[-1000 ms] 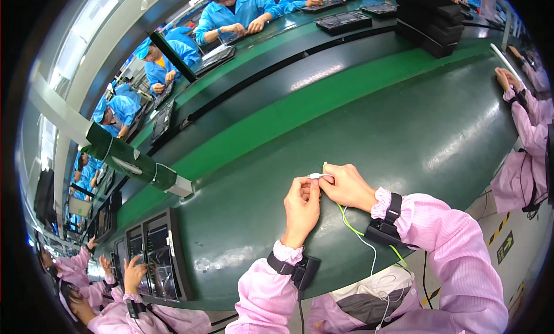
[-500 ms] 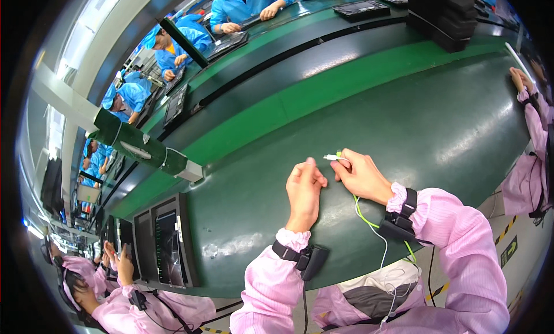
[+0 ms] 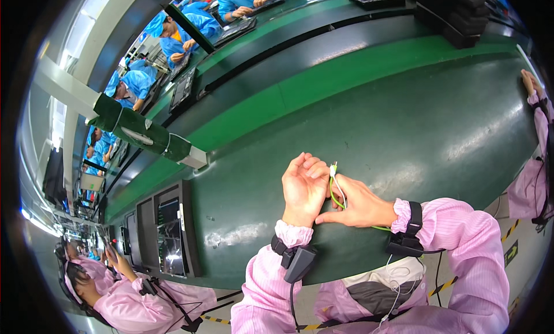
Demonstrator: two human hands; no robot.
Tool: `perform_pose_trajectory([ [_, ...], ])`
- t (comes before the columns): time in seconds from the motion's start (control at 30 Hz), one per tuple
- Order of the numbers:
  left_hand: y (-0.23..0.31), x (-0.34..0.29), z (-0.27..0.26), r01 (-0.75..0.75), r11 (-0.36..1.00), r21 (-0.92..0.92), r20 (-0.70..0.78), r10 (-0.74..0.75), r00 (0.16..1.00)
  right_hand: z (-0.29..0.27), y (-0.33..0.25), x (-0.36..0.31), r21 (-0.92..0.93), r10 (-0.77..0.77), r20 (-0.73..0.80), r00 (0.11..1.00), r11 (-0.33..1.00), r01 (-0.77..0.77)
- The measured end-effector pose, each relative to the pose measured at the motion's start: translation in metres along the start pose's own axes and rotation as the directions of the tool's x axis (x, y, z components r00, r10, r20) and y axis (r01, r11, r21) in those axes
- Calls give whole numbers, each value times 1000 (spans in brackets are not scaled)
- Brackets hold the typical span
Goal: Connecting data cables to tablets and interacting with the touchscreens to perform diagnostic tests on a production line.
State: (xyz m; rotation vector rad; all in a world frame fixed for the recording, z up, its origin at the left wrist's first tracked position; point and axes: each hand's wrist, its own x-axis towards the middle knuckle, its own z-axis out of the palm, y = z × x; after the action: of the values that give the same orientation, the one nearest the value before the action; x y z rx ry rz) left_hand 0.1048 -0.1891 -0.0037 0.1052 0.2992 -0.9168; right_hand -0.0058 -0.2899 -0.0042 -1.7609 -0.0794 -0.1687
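Note:
My left hand is raised over the green tabletop, palm turned up and fingers loosely curled, with nothing visible in it. Close against its right side is my right hand, its thumb stretched toward the left wrist. The right fingers hold a thin green and white cable. A small white plug with a metal tip points up from it, beside the left fingertips. Part of the cable is hidden behind the right hand. Black straps with small boxes sit on both wrists.
A black tray with a flat dark device stands left on the green table. A wrapped post juts in at upper left. Stacked black trays stand far right. Co-workers in pink sit at both sides, others in blue across.
My left hand has turned palm up. My right hand has moved down and opened its thumb outward, and the plug has swung from pointing left to pointing up. The view has shifted slightly.

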Motion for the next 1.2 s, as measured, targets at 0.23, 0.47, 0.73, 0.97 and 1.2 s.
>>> perform_pose_trajectory([
  [0.23,4,6,-9,9,998,55,6,-9,1000,-1,3,2,-129,59,19,998,990,-56],
  [0.47,7,7,-12,66,996,65,31,-68,997,-1,10,2,-86,25,19,1000,996,-23],
  [0.73,2,6,-9,54,995,84,8,-55,998,-4,14,1,-161,10,-23,1000,987,-14],
  [0.97,1,9,-13,59,988,144,27,-63,998,-7,3,1,-181,46,-6,999,982,-46],
  [1.2,-2,7,-10,39,983,178,-18,-37,999,-5,2,0,-192,49,-44,998,980,-57],
])
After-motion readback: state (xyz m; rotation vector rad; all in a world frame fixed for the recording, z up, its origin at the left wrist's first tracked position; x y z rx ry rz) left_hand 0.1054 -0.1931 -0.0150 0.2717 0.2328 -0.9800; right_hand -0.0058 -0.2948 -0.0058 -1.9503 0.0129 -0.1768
